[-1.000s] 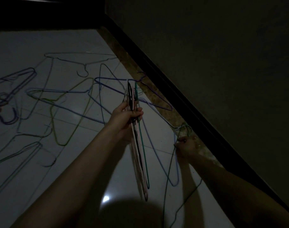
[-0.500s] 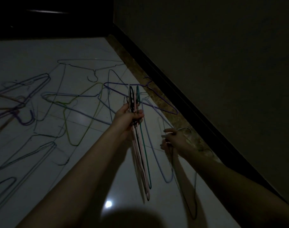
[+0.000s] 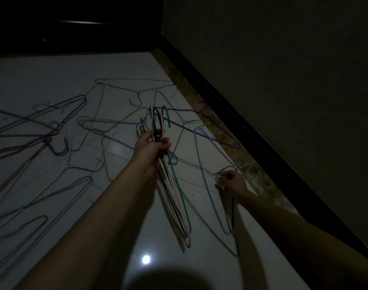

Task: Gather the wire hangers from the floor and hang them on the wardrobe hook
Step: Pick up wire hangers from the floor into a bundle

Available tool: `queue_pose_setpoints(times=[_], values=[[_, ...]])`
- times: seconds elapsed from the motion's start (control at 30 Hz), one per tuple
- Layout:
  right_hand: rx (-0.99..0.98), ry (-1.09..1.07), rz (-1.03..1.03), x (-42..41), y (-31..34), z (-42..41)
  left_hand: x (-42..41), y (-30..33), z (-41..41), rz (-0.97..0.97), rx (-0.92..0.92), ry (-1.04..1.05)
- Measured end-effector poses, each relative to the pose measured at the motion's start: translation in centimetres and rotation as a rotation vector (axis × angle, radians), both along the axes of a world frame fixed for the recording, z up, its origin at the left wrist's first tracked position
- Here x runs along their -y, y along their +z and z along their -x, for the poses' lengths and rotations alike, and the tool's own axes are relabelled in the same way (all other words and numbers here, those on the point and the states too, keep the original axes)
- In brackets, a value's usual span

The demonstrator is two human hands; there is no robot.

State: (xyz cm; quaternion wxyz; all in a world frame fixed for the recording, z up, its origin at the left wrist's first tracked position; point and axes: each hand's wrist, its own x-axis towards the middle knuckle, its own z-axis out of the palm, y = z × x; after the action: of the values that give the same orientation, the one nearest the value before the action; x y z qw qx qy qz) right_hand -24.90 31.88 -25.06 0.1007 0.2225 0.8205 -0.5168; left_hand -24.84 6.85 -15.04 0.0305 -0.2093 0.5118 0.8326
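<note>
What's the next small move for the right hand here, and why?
Probably lift the dark hanger and bring it to the bundle that the left hand holds. The right hand already pinches it near its hook by the wall, and more hangers lie on the floor.

Thin coated wire hangers [image 3: 170, 185]; glossy tiled floor [image 3: 43, 70]

In dim light, the bundle of hangers [image 3: 172, 185] you hold shows pink, black and green wire. A lilac hanger [image 3: 208, 185] and a purple hanger [image 3: 200, 130] lie on the pale grey-white tiled floor [image 3: 43, 76]. A yellow-green hanger [image 3: 104, 155] crosses dark violet ones [image 3: 59, 122]. A mottled brown strip [image 3: 248, 170] borders the black skirting [image 3: 262, 139].
</note>
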Motion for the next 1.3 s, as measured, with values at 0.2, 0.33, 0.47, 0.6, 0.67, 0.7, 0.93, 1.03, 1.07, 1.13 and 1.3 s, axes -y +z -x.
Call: queue_pose_setpoints(times=[0.2,0.33,0.47,0.6,0.67,0.7,0.93,1.03,1.07,1.13,1.3], values=[[0.105,0.042,-0.128,-0.2,-1.2,-0.7,0.1,0.0,0.0,0.029,0.0,0.016],[0.096,0.035,-0.172,1.0,-1.1,-0.3,0.0,-0.3,0.0,0.028,0.001,0.024],[0.105,0.038,-0.063,1.4,0.5,-0.5,0.2,-0.5,-0.1,0.027,-0.002,0.046],[0.068,0.097,0.057,1.4,4.6,-0.8,-0.3,-0.1,-0.3,0.033,-0.015,0.025],[0.055,0.209,0.039,1.4,6.8,-0.5,-0.7,0.5,-0.4,0.031,-0.025,0.016],[0.053,0.248,0.037,1.4,7.9,-0.3,-0.8,0.9,-0.4,0.031,-0.033,0.011],[0.057,0.395,0.021,4.0,14.1,1.1,0.2,3.3,-0.8,-0.022,-0.058,-0.007],[0.055,0.439,0.051,5.5,15.7,1.2,1.4,4.0,-1.0,-0.063,-0.057,-0.027],[0.051,0.46,0.051,6.1,16.2,1.3,1.9,4.2,-1.1,-0.067,-0.058,-0.037],[0.047,0.498,0.05,7.0,17.3,1.4,2.8,4.5,-1.2,-0.078,-0.062,-0.042],[0.032,0.551,0.041,8.9,19.7,2.0,4.9,5.2,-1.3,-0.027,-0.09,0.022]])
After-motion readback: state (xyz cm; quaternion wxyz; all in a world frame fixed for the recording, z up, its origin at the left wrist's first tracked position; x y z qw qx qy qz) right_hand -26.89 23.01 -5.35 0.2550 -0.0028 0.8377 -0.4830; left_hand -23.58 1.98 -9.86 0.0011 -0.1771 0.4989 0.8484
